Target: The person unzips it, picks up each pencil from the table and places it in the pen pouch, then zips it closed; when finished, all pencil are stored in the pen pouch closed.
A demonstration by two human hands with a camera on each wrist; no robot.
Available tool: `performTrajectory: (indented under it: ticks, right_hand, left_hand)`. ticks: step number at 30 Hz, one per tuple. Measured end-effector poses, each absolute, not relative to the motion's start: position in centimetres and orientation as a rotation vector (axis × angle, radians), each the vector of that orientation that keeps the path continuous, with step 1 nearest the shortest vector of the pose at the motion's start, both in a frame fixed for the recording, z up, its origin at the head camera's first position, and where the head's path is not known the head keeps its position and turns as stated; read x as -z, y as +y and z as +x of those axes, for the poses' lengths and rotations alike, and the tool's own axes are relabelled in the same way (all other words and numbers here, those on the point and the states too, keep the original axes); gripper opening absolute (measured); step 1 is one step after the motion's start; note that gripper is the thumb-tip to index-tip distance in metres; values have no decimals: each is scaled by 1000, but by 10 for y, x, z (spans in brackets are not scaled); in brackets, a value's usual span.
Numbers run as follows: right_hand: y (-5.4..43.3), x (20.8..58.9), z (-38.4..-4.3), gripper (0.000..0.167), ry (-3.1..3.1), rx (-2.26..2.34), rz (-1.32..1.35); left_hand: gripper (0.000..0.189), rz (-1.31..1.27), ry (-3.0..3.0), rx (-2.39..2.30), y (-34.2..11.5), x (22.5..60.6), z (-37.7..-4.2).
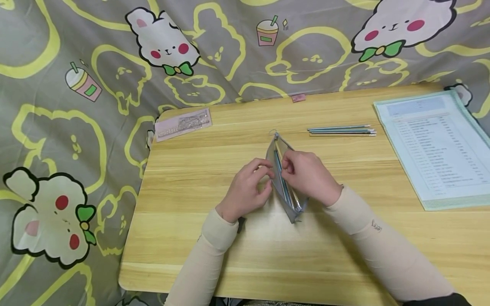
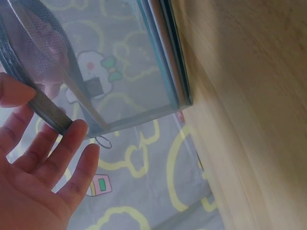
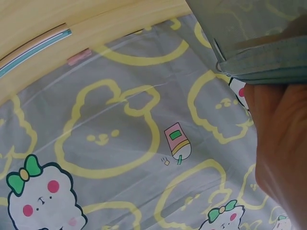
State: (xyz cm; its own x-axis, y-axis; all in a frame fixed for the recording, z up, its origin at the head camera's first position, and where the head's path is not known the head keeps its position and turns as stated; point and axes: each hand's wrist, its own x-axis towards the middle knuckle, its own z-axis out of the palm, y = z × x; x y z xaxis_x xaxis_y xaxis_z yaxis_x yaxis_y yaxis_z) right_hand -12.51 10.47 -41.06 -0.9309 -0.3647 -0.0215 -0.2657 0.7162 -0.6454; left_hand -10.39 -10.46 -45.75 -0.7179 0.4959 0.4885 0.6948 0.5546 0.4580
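Observation:
A grey mesh pencil case point(image 1: 270, 155) stands unzipped between the two hands, its opening upward. My left hand point(image 1: 246, 187) pinches the left zipper edge between thumb and fingers, while its other fingers spread beside the mesh. Several pencils point(image 2: 168, 57) lie along the bottom of the case. Another pencil point(image 2: 82, 98) leans at a slant inside, one end in the lower corner. My right hand point(image 1: 311, 174) reaches over the right edge with curled fingers, which appear to grip this slanted pencil; its fingertips are partly hidden behind the zipper strip point(image 3: 268, 62).
Several pencils point(image 1: 340, 131) lie in a row right of the case. A pink eraser point(image 1: 298, 98) sits at the back edge, and a pinkish packet with a clear ruler point(image 1: 183, 124) at back left. A printed sheet in a pale folder point(image 1: 440, 148) covers the right side. Patterned cloth point(image 1: 237, 51) hangs behind.

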Motion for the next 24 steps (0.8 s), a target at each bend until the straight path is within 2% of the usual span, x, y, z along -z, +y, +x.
performTrajectory:
  ticks: [24]
  right_hand:
    - [103, 417, -122, 10, 2855, 894, -569]
  left_hand:
    - [13, -974, -2496, 956, -104, 457, -102]
